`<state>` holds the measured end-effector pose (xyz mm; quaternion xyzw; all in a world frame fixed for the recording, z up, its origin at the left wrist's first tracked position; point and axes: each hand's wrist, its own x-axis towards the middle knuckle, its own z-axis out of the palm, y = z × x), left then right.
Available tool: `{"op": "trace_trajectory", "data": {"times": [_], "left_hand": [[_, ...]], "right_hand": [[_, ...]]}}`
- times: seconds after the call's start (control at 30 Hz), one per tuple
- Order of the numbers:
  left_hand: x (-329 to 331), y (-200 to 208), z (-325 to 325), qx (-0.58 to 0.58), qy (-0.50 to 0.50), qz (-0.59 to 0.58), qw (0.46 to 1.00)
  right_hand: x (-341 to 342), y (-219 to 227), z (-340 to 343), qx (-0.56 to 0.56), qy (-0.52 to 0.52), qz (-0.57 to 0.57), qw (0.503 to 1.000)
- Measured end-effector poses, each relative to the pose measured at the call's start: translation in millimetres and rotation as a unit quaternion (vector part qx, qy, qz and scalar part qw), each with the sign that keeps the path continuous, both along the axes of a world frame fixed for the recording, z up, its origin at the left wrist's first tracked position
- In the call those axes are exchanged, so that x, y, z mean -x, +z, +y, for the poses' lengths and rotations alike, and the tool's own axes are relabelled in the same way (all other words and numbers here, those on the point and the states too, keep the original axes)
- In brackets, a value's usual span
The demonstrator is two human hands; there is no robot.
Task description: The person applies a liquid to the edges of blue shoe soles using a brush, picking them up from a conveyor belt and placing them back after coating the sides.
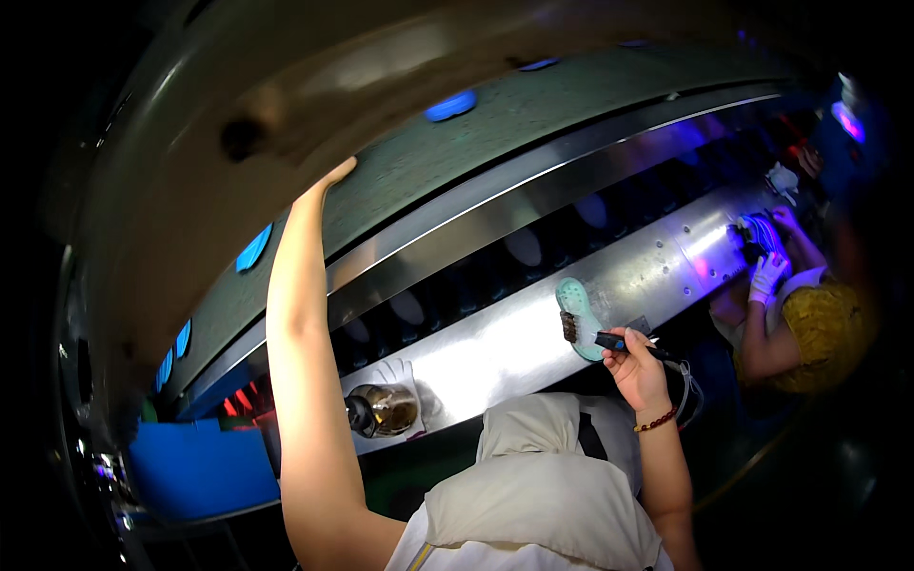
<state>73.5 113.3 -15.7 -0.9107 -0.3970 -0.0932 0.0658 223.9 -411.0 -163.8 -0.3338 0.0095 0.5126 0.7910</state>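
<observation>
My left arm stretches up across a green conveyor belt (409,171). At its end my left hand (339,173) reaches to the edge of the brown overhead housing; most of its fingers are hidden there. A blue shoe-sole-shaped piece (449,106) lies on the belt beyond it, and another blue piece (254,249) lies left of my forearm. Lower right, my right hand (640,369) is closed round the black handle of a brush (609,341). The dark bristles touch or hover just over a pale teal shoe sole (574,303), which lies on the metal bench.
The brown housing (190,190) hangs over the belt. A shiny pot (392,409) stands on the bench (476,357) beside a white glove (392,371). Dark racks with oval shapes run behind. A blue bin (200,466) is at lower left. A gloved co-worker (809,314) works at right.
</observation>
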Motion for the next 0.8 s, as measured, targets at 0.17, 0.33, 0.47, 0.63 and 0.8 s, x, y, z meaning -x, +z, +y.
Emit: {"op": "trace_trajectory", "data": {"times": [0.17,0.33,0.47,0.63,0.8], "left_hand": [[-63.7,9.7,-44.3,0.009,-0.077,0.008,0.997],[-120.1,15.9,-112.2,0.054,-0.082,-0.032,0.995],[-169.3,28.7,-159.1,0.124,-0.013,-0.029,0.992],[-152.9,15.3,-168.3,0.085,-0.142,-0.145,0.975],[-82.5,24.1,-206.5,-0.011,-0.038,-0.062,0.997]], "right_hand": [[-9.0,-15.9,-25.7,0.027,-0.051,0.021,0.998],[-17.4,-26.6,-22.6,0.017,-0.032,0.03,0.999],[-20.8,-32.5,-8.1,0.0,0.012,0.051,0.999],[-27.6,-41.7,-0.7,-0.023,0.066,0.033,0.997],[-36.7,-35.0,16.5,0.006,0.084,-0.017,0.996]]}}
